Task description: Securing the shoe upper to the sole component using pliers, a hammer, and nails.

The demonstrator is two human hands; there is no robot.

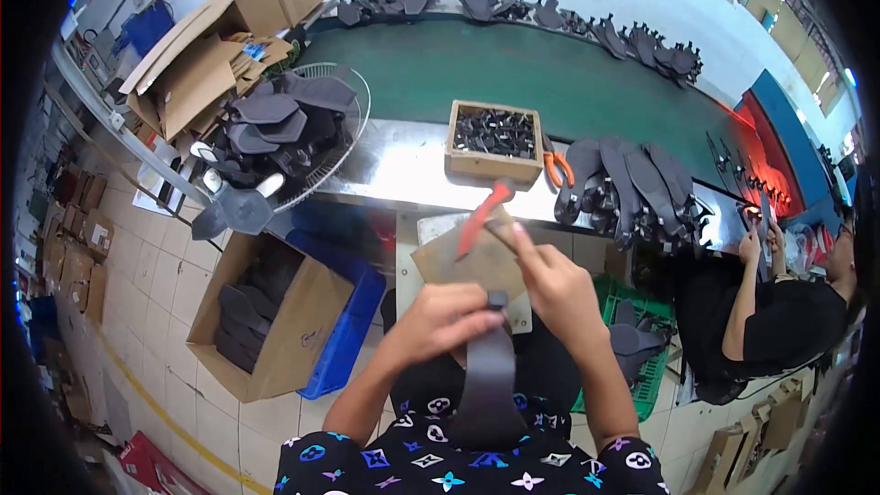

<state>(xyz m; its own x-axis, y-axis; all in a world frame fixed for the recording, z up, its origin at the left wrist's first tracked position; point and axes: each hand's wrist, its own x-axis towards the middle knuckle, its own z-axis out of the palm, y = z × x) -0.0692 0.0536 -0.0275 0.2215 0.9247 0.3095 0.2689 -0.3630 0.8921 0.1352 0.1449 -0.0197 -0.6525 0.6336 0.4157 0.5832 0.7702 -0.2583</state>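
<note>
L hand (pixel 445 319) is closed on a dk grey sole (pixel 490 376), which lies over the person's lap w/ a small blk piece (pixel 497 300) at its far end. R hand (pixel 559 289) grips a red-headed hammer (pixel 474 227) above a tan board (pixel 440 261). Wooden box (pixel 490 168) of blk parts on bench (pixel 403 160), orange-handled pliers (pixel 551 170) just beside.

The sole (pixel 492 390) looks matt, rubbery; the small box (pixel 493 168) is wood; the bench edge (pixel 396 154) (glossy) is metal.
</note>
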